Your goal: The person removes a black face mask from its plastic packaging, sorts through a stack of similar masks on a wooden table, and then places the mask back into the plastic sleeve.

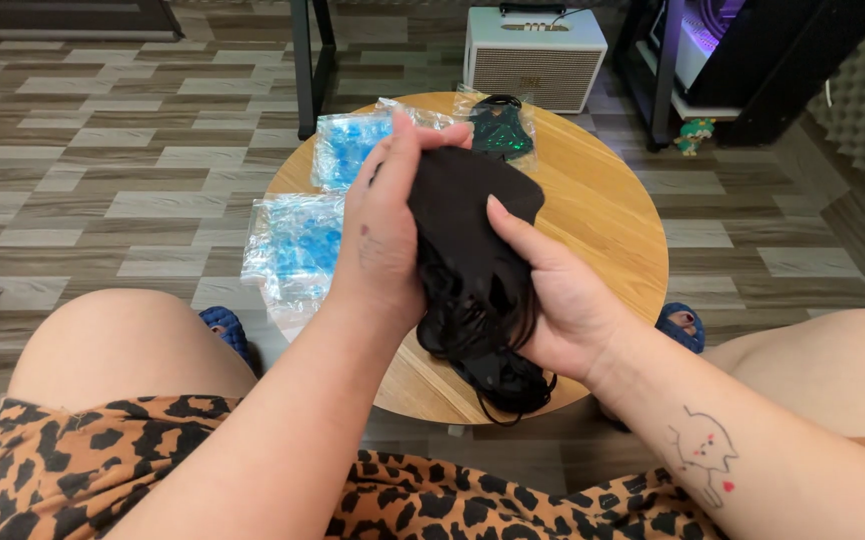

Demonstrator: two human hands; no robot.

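Hands (383,240) (563,290) clasping black masks (473,250) (count unclear), left fingers hidden

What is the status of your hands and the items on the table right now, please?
Left hand and right hand both gripping stack of black masks above round wooden table. Clear packets of blue masks lie left. Nothing in the way.
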